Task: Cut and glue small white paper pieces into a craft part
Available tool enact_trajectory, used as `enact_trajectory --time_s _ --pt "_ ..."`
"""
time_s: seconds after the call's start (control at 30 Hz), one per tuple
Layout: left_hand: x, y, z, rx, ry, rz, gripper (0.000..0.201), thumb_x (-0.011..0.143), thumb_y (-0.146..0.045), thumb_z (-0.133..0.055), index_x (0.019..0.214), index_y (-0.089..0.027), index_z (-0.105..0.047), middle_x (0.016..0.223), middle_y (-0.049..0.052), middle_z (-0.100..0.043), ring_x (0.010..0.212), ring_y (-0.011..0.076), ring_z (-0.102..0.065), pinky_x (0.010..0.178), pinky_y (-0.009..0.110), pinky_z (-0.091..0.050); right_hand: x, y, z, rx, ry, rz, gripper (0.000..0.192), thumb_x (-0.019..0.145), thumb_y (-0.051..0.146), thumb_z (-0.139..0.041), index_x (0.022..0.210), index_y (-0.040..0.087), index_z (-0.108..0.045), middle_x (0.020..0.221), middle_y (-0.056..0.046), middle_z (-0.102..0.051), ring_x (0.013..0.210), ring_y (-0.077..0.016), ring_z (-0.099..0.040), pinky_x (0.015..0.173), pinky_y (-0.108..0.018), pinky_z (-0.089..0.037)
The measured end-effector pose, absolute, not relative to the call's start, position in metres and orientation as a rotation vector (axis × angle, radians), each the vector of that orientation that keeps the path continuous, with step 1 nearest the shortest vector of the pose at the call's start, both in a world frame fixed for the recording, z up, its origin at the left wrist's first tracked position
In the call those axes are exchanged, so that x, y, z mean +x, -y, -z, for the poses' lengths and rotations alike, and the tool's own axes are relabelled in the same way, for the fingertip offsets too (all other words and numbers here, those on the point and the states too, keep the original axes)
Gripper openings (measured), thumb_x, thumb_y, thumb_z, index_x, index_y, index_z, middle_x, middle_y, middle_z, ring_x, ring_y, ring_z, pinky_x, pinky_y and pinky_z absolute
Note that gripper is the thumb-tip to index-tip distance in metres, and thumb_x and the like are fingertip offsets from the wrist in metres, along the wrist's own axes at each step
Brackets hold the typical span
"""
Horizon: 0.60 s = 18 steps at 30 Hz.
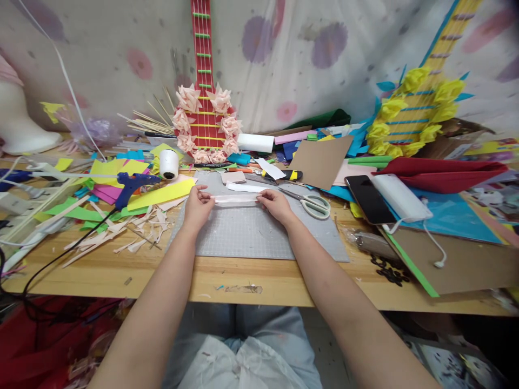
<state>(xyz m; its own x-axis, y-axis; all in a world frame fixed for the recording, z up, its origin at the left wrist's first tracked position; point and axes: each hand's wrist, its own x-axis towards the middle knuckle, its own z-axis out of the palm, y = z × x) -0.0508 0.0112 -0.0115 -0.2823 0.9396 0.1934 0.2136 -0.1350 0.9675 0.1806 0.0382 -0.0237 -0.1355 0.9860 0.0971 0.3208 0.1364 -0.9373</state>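
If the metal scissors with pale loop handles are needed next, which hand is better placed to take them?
Probably the right hand: the scissors lie on its side of the grey gridded mat, closer to it than to the left hand. Both hands hold the narrow whitish strip.

No text can be read; the print on the pen [207, 166], toward the table [158, 282]'s far edge, is too small.
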Motion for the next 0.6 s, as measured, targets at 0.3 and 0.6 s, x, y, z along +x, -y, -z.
enact_trajectory --time_s 0.3,0.6 --pt "-0.0507 -0.0082 0.0031 1.283 -1.56 -1.413 0.046 0.054 -0.016 -0.062 0.095 -0.018 -0.043 0.062 -0.005 -0.053 0.059 0.0109 -0.055 0.065 0.025 -0.042 0.1814 -0.036 0.0177 -1.315 1.567 -1.066 0.019 0.067 0.033 -0.055 0.076 0.017 -0.056 0.067 0.0 -0.062 0.05 -0.0086 -0.049 0.051 -0.022 -0.037" --pt "-0.0493 -0.0078 0.0031 1.248 -1.513 -1.449 0.047 0.053 -0.018 -0.064 0.095 -0.018 -0.044 0.061 -0.005 -0.055 0.062 0.0123 -0.056 0.066 0.026 -0.043 0.183 -0.0363 0.0193 -1.314 1.609 -1.003 0.02 0.068 0.035 -0.053 0.077 0.017 -0.057 0.069 -0.001 -0.063 0.051 -0.0093 -0.05 0.051 -0.023 -0.038"
